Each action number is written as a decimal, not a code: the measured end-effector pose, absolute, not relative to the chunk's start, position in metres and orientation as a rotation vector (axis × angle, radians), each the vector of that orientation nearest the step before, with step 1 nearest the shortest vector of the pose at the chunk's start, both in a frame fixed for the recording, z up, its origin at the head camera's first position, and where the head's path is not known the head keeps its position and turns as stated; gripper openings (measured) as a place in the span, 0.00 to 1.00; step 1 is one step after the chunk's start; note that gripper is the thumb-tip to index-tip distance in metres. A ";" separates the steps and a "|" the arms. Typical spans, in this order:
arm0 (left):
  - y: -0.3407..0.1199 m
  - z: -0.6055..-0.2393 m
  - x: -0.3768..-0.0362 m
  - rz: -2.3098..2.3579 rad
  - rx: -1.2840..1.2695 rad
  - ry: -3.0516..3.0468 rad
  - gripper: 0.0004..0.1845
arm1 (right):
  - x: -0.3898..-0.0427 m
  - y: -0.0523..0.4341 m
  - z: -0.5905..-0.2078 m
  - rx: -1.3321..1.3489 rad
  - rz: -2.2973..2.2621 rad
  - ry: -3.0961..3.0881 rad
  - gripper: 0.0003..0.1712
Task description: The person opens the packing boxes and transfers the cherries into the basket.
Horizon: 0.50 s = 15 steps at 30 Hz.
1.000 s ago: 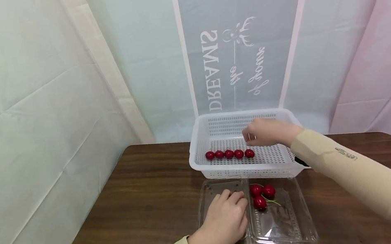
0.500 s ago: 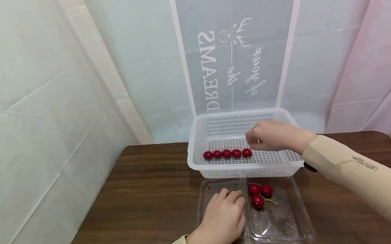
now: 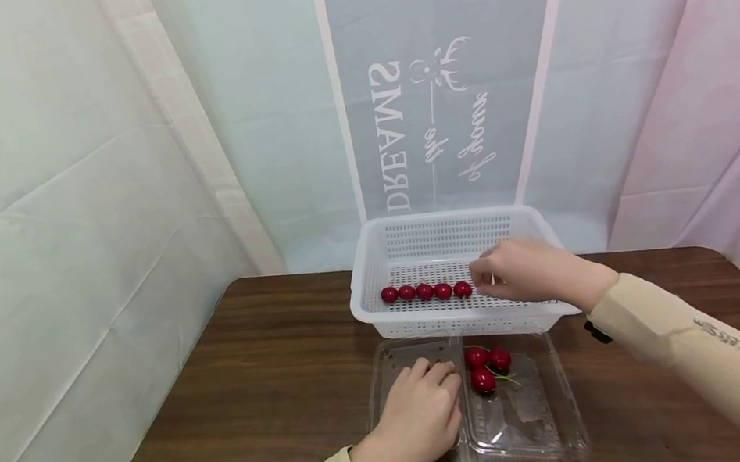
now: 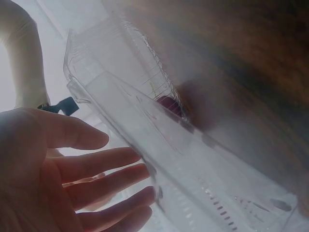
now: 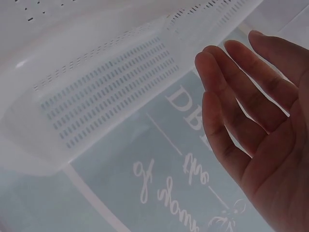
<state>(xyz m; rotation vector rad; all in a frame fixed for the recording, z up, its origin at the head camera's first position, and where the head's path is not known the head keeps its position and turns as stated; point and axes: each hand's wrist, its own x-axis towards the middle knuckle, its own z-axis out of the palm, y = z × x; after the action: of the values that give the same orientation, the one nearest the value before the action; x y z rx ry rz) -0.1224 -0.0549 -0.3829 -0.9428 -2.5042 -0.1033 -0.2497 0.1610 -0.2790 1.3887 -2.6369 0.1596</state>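
Note:
In the head view, my right hand (image 3: 525, 272) is over the right part of a white slotted plastic basket (image 3: 366, 312). Its fingertips are beside the right end of a row of several red cherries (image 3: 424, 292) on the basket floor. The right wrist view shows that palm with loosely bent fingers (image 5: 241, 96) and nothing in them. My left hand (image 3: 417, 418) rests over the left half of a clear plastic clamshell box (image 3: 533, 429). Seen from the left wrist, its fingers (image 4: 104, 162) are extended, tips at the box's edge. Three cherries (image 3: 483, 381) with green stems lie in the right half.
The dark wooden table (image 3: 242, 383) carries both containers, the basket directly behind the clamshell box. A printed fabric curtain (image 3: 435, 135) hangs behind the basket, with a pale fabric wall (image 3: 57, 227) on the left. A black wrist strap (image 3: 597, 332) shows under the right sleeve.
My right hand has moved toward me and to the right, lower over the basket, near the row's end. The left hand stays on the box. The head view has shifted slightly.

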 end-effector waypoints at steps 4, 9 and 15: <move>-0.055 -0.383 -0.123 -0.101 -0.945 -2.503 0.09 | -0.245 0.163 -0.283 1.391 0.172 -2.620 0.07; -0.055 -0.383 -0.123 -0.097 -0.948 -2.504 0.09 | -0.236 0.164 -0.287 1.395 0.157 -2.587 0.07; -0.054 -0.384 -0.122 -0.091 -0.949 -2.507 0.09 | -0.226 0.163 -0.292 1.401 0.178 -2.612 0.04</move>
<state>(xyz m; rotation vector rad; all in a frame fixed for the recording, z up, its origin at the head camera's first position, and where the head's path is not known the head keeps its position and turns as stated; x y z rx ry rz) -0.1219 -0.0543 -0.3837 -0.9491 -2.5071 -0.0912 -0.2263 0.1631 -0.2925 1.4012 -2.6124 0.1783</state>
